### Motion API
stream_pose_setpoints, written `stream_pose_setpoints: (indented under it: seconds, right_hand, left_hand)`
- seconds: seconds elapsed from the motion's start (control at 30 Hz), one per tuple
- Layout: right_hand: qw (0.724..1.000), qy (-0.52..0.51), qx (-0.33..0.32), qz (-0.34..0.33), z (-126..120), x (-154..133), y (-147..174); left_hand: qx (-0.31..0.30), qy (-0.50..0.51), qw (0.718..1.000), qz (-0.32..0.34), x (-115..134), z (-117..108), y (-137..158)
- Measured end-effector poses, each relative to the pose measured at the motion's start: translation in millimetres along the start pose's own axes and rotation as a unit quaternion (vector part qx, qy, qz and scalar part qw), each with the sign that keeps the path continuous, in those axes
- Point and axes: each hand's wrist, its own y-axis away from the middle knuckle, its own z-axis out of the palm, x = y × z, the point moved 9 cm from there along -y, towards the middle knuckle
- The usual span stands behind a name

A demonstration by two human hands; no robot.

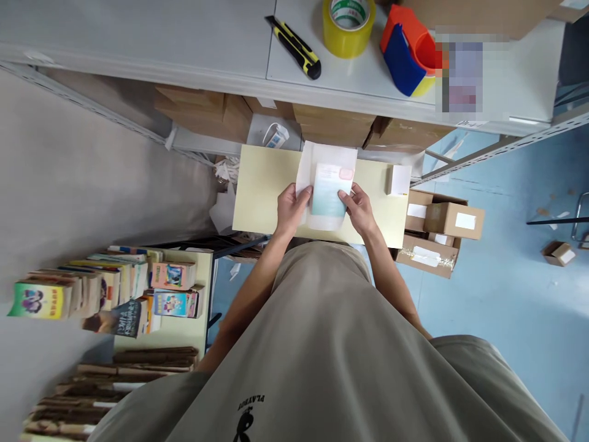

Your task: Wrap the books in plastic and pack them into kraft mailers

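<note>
Above a pale yellow tabletop [267,190], a whitish, translucent-looking sleeve [306,161] is held upright between my hands. A white and light blue booklet [329,199] with a small red mark shows within its outline; whether it lies inside or on top I cannot tell. My left hand [289,210] pinches the left edge, thumb on the front. At the right edge, my right hand [359,210] grips with its thumb near the booklet's side. The fingers behind are hidden. A small white box [399,180] stands on the tabletop to the right.
The grey shelf overhead bears a utility knife [297,46], a yellow tape roll [348,34] and a tape dispenser [408,52]. Cardboard boxes [335,126] sit beneath it. More cartons [432,227] lie at right. Stacked books [124,279] stand on the left.
</note>
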Motion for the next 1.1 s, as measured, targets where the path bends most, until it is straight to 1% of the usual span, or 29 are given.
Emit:
stream_pose_setpoints:
  seconds: [0.13,0.2,0.27,0.33,0.37,0.4,0.43,0.5,0.57,0.67,0.73,0.8,0.83,0.9,0.93,1.0,1.07,1.1]
  right_hand:
    - [1.000,0.005,0.011,-0.009,-1.0,5.3,1.4]
    - [0.999,0.020,0.023,-0.015,-4.6,7.3,1.8]
    - [0.995,0.058,0.070,-0.050,-14.1,1.8,4.5]
    - [0.979,0.112,0.132,-0.104,-22.7,-11.1,11.5]
    - [0.972,0.135,0.150,-0.123,-22.9,-17.1,15.3]
    - [0.968,0.148,0.152,-0.131,-19.7,-21.2,18.0]
    - [0.970,0.151,0.141,-0.129,-13.5,-22.9,19.2]
    - [0.980,0.128,0.107,-0.110,3.0,-21.7,19.0]
    - [0.986,0.098,0.093,-0.097,17.8,-19.3,17.3]
    - [0.987,0.067,0.106,-0.100,28.7,-16.0,12.3]
    - [0.987,0.055,0.117,-0.099,27.0,-13.0,7.3]
    - [0.989,0.036,0.118,-0.079,18.5,-8.0,0.3]
    - [0.991,0.021,0.113,-0.064,12.5,-5.1,-3.7]
    - [0.995,-0.018,0.093,-0.036,-0.9,0.0,-11.6]
    - [0.996,-0.035,0.080,-0.025,-7.0,1.9,-14.9]
    - [0.997,-0.052,0.053,-0.008,-15.5,5.0,-19.0]
    - [0.998,-0.049,0.029,0.006,-17.2,8.5,-19.6]
    - [0.999,-0.048,0.019,0.012,-15.3,10.4,-18.8]
  left_hand:
    - [-0.030,-0.033,0.998,0.032,1.6,9.9,4.5]
    - [-0.031,-0.051,0.997,0.055,2.7,14.4,7.3]
    - [-0.022,-0.069,0.994,0.079,4.0,17.1,10.3]
    - [-0.010,-0.089,0.991,0.103,5.7,18.7,13.4]
    - [-0.005,-0.104,0.988,0.112,6.4,19.2,14.9]
    - [0.002,-0.123,0.985,0.121,7.2,19.3,16.3]
    - [0.010,-0.149,0.980,0.130,8.3,19.4,17.6]
    - [0.022,-0.219,0.963,0.155,11.8,20.7,20.6]
    - [0.030,-0.297,0.936,0.188,17.1,24.4,24.8]
    - [0.025,-0.382,0.897,0.223,24.1,34.5,34.1]
    - [0.007,-0.405,0.887,0.223,28.1,42.2,41.6]
    - [-0.027,-0.395,0.896,0.203,32.3,48.7,48.1]
    - [-0.049,-0.370,0.909,0.187,34.4,50.5,49.9]
    - [-0.088,-0.285,0.943,0.146,38.9,47.9,48.4]
    - [-0.092,-0.236,0.959,0.125,41.2,42.1,44.3]
    - [-0.070,-0.158,0.981,0.085,43.5,22.3,30.4]
    - [-0.053,-0.106,0.992,0.041,39.5,2.9,14.7]
    - [-0.060,-0.082,0.995,0.014,35.4,-2.9,8.4]
